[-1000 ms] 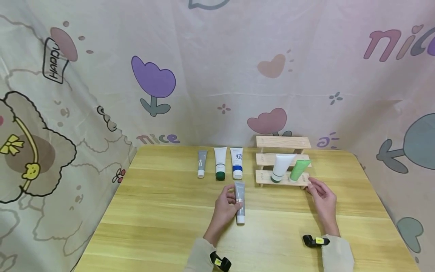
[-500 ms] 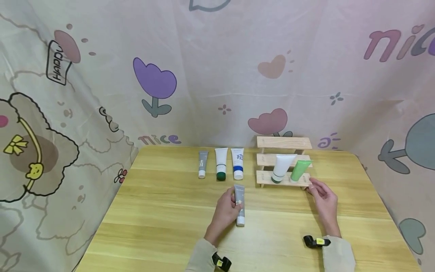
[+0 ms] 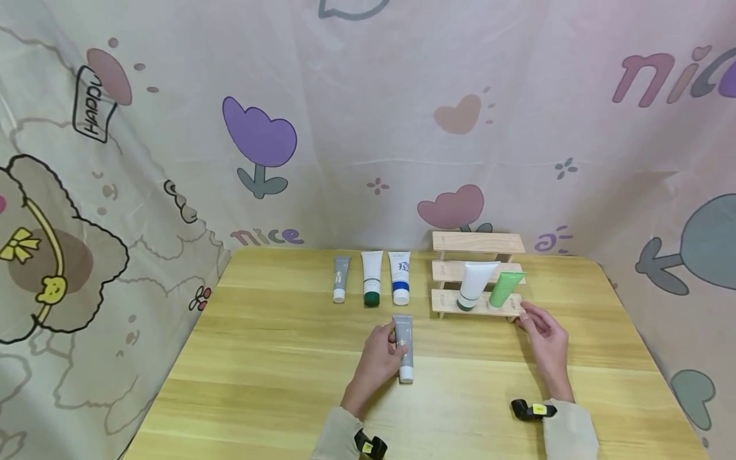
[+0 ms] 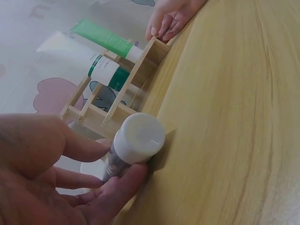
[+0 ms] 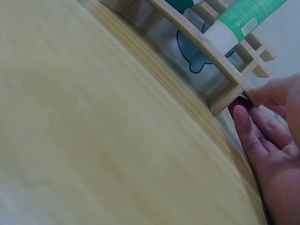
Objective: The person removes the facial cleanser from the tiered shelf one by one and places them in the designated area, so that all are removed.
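Observation:
My left hand (image 3: 376, 358) pinches a grey squeeze tube (image 3: 404, 329) between thumb and fingers, low at the middle of the table. Its white cap (image 4: 139, 138) faces the left wrist camera, close over the wood. At the right, my right hand (image 3: 546, 335) grips the right end of a three-step wooden display rack (image 3: 477, 241), thumb on the lowest step's edge and fingers beneath. On that lowest step a white tube (image 3: 478, 281) with a dark green cap and a green tube (image 3: 506, 289) with a white cap stand cap-down, leaning back.
Left of the rack, a small grey tube (image 3: 341, 275), a white tube with a green cap (image 3: 372, 298) and a white-and-blue tube (image 3: 400, 275) lie in a row at the table's back. A printed cloth (image 3: 345, 128) hangs behind the wooden table (image 3: 259, 358).
My left hand has brought the grey tube slightly nearer the table's front. The right hand keeps its place at the rack's end, and the other tubes stay put.

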A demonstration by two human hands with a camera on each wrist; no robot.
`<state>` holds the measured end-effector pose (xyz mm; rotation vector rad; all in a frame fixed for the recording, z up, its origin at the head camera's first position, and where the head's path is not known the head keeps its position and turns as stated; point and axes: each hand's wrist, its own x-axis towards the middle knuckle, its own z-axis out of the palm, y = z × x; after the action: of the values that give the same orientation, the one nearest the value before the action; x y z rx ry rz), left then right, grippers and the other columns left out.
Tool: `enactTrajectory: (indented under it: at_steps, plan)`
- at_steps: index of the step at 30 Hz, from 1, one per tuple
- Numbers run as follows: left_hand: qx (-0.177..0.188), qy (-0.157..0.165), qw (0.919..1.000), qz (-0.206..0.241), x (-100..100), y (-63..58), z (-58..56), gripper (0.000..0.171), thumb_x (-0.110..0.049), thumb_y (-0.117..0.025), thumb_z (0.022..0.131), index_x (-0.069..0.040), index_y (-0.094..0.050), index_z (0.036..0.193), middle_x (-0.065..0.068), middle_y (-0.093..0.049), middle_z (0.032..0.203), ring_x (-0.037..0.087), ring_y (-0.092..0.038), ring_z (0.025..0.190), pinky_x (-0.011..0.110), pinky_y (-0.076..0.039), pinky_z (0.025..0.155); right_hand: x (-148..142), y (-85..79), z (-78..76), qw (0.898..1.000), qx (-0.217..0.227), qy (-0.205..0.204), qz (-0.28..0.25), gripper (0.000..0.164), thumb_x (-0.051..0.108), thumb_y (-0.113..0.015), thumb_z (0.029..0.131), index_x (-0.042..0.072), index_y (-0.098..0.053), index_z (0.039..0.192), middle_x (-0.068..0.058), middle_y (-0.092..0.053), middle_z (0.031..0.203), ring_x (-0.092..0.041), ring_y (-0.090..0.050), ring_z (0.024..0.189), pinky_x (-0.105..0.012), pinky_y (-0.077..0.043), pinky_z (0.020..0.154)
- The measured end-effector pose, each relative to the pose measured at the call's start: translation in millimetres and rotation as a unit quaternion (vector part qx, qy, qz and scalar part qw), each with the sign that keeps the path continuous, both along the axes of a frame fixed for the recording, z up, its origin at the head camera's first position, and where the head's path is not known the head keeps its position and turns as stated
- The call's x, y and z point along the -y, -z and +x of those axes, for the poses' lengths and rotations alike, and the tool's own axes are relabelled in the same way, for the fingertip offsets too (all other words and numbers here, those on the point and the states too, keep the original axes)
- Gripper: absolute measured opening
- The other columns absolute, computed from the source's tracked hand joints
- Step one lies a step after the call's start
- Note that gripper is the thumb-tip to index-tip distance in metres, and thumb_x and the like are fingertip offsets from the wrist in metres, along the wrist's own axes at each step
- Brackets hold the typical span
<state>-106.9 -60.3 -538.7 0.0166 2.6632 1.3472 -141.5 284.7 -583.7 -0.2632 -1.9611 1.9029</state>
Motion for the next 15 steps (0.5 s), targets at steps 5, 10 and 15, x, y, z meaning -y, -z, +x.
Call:
enactTrajectory:
  at_steps: [5,10,15]
  plan:
    - [0.01,0.001,0.9999,0.008,2.6,-3.8,1.7,0.06,-0.013,-0.073,0.096,0.003,-0.049,0.148,0.005,-0.053,0.103,0.013,-0.05,0.082,0.022,-0.047,0.063,2.0,-1.3,0.5,1.0,-0.008,-0.001,-0.022,0.029,-0.002,-0.065,0.098,-0.014,-0.064,0.125,0.0,-0.076,0.11,-0.007,-0.073,0.089,-0.019,-0.057,0.08]
    - [-0.001,0.006,1.0,0.004,4.5,-6.1,3.4,0.056,-0.014,-0.071,0.097,-0.002,-0.05,0.148,0.007,-0.054,0.11,0.014,-0.051,0.083,0.024,-0.047,0.064,1.5,-0.5,0.3,1.0,0.0,0.003,-0.007,0.029,-0.002,-0.065,0.098,-0.013,-0.064,0.125,0.001,-0.076,0.111,-0.005,-0.072,0.09,-0.019,-0.057,0.08]
    - [-0.052,-0.004,0.9986,0.004,3.1,-8.0,1.4,0.045,-0.012,-0.069,0.098,-0.008,-0.057,0.141,0.011,-0.057,0.118,0.02,-0.056,0.095,0.034,-0.052,0.08,0.0,0.0,0.0,1.0,-0.009,-0.004,-0.01,0.031,-0.004,-0.064,0.098,-0.015,-0.063,0.126,0.001,-0.076,0.11,-0.005,-0.072,0.09,-0.019,-0.057,0.08]
